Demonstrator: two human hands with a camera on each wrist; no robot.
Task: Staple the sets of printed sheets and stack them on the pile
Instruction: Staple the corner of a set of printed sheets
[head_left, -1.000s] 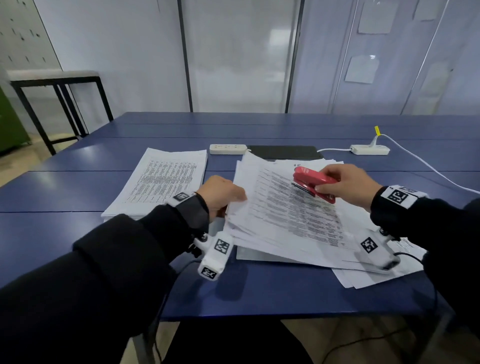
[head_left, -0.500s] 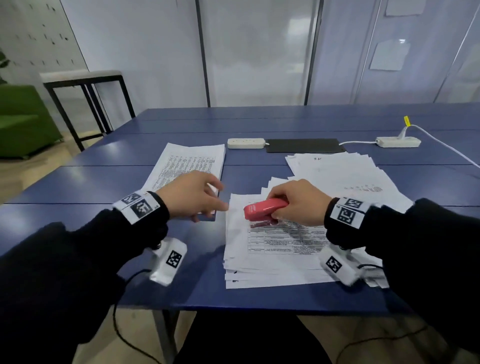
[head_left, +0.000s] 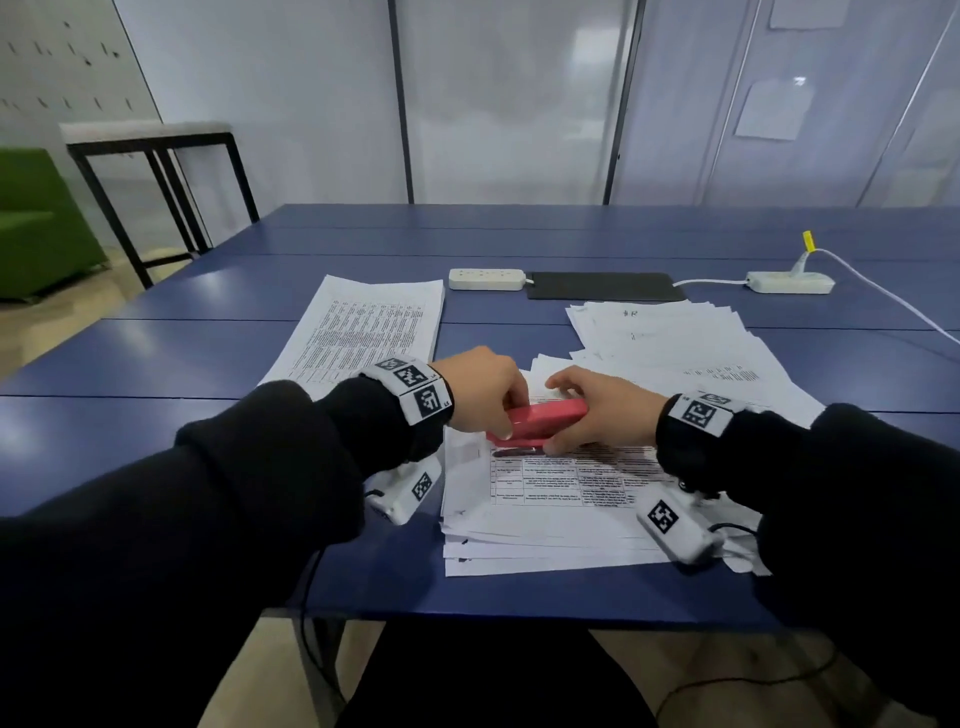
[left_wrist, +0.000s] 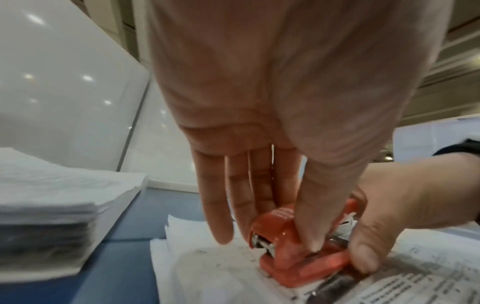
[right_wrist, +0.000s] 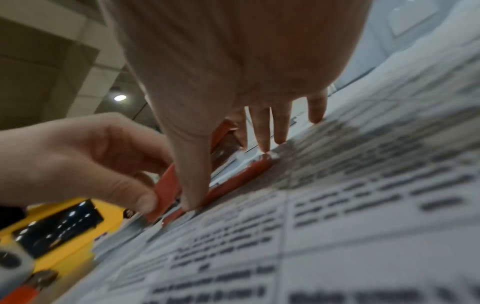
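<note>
Left hand (head_left: 480, 391) pinches the red stapler's (head_left: 540, 425) front end; right hand (head_left: 597, 410) grips its rear, pressing it onto the printed sheets (head_left: 566, 488) beneath both hands

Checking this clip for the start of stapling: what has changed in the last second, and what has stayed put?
The left hand left the papers at its side and came across to grip the front of the red stapler. The right hand brought the stapler down from mid-air onto the top-left corner of the near sheets. The right hand keeps hold of it; the left pile is unmoved.
</note>
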